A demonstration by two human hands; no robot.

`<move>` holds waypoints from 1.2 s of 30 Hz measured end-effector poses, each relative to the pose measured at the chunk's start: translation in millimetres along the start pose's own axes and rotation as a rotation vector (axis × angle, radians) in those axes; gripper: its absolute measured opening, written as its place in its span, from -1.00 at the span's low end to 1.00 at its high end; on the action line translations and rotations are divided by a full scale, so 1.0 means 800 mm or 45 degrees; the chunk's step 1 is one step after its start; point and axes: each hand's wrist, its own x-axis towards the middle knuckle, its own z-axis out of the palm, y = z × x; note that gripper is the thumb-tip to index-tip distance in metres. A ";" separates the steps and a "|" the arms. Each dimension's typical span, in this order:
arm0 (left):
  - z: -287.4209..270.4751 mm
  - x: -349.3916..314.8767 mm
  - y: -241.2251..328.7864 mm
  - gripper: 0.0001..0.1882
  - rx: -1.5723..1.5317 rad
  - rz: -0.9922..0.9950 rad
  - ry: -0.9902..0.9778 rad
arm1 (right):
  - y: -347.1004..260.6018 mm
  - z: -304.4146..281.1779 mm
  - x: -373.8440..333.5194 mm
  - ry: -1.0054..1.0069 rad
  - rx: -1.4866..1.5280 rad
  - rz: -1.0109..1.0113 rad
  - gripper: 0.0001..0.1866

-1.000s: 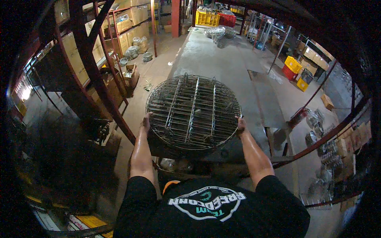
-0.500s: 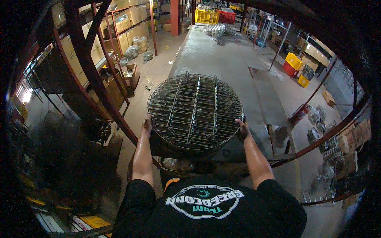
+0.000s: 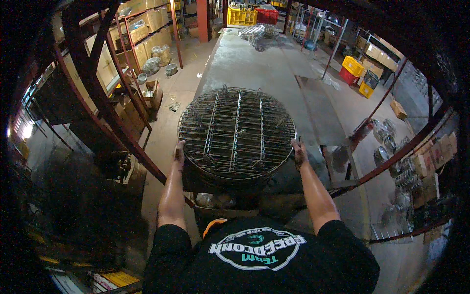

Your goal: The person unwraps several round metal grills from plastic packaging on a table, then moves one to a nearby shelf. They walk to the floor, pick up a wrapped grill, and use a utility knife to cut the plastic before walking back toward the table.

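Observation:
A stack of round wire grill racks (image 3: 236,134) lies level in front of me, at the near end of a long grey table (image 3: 230,71). Thin parallel rods cross each rack, with a few thicker ribs running over them and small wire loops near the rim. My left hand (image 3: 179,153) is closed at the left rim, and my right hand (image 3: 299,153) grips the opposite side, thumb near the top wire. Most fingers of both hands are hidden by the stack's sides. Whether the stack rests fully on the table cannot be made out.
Shiny wire pieces (image 3: 257,33) lie at the table's far end, before a yellow crate (image 3: 241,17) and a red crate (image 3: 267,16). Dark red metal posts (image 3: 139,149) rise at my left. Cardboard boxes (image 3: 159,41) fill shelves beyond; wire goods (image 3: 389,139) lie on the right floor.
The view has shifted, so the surroundings slide left and slightly up. The rack stack now shows a little further right against the table, with both hands still at its sides.

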 end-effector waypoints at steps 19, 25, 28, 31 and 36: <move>0.029 -0.678 -0.203 -0.53 0.754 -0.907 0.146 | 0.232 -0.319 -0.379 -0.223 -0.257 0.505 -0.57; 0.049 -0.873 -0.286 -0.54 0.797 -1.260 -0.074 | 0.246 -0.458 -0.602 -0.629 -0.186 1.040 -0.51; 0.066 -0.930 -0.278 -0.52 0.823 -1.275 -0.177 | 0.230 -0.522 -0.646 -0.484 0.225 0.748 -0.50; 0.088 -0.957 -0.265 -0.50 0.884 -1.271 -0.321 | 0.255 -0.546 -0.606 -0.383 -1.229 1.136 -0.63; 0.151 -0.939 -0.253 -0.47 1.060 -1.193 -0.495 | 0.301 -0.594 -0.564 -0.229 -0.738 0.613 -0.55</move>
